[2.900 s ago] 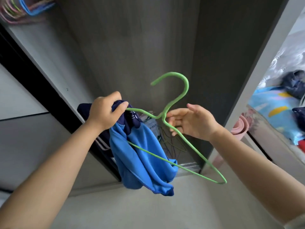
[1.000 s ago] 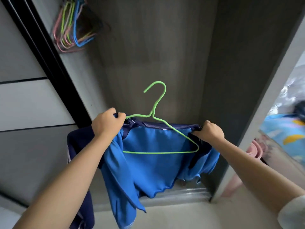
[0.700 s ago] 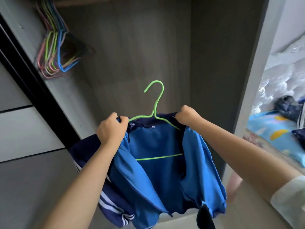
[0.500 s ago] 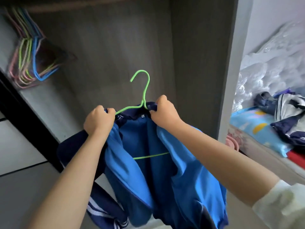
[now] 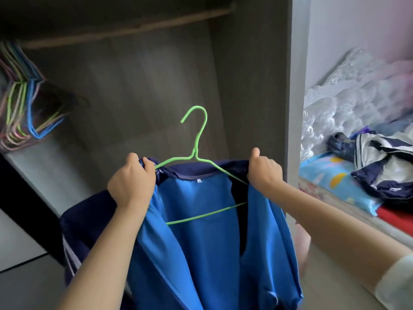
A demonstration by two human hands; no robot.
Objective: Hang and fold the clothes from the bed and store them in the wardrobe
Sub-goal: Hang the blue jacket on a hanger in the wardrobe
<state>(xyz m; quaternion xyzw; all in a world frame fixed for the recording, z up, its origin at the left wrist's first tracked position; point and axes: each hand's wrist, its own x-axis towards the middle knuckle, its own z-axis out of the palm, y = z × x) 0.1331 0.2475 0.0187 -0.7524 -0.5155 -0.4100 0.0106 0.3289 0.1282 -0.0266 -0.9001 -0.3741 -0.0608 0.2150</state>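
Note:
A blue jacket (image 5: pixel 201 242) with a navy collar hangs open on a green wire hanger (image 5: pixel 196 142), its blue lining facing me. My left hand (image 5: pixel 130 182) grips the jacket's left shoulder over the hanger's arm. My right hand (image 5: pixel 263 173) grips the right shoulder at the hanger's other end. The hook points up, well below the wooden rail (image 5: pixel 125 30) of the open wardrobe (image 5: pixel 252 86). More clothes (image 5: pixel 384 162) lie on the bed (image 5: pixel 335 182) to the right.
Several coloured empty hangers (image 5: pixel 24 113) hang bunched at the rail's left end. The wardrobe's grey side panel (image 5: pixel 295 108) stands between the compartment and the bed. A dark sliding-door frame (image 5: pixel 26 198) runs along the left.
My right hand has slid outward from the collar to the jacket's right shoulder, spreading the jacket across the hanger. My view has tilted up, and the rail now shows.

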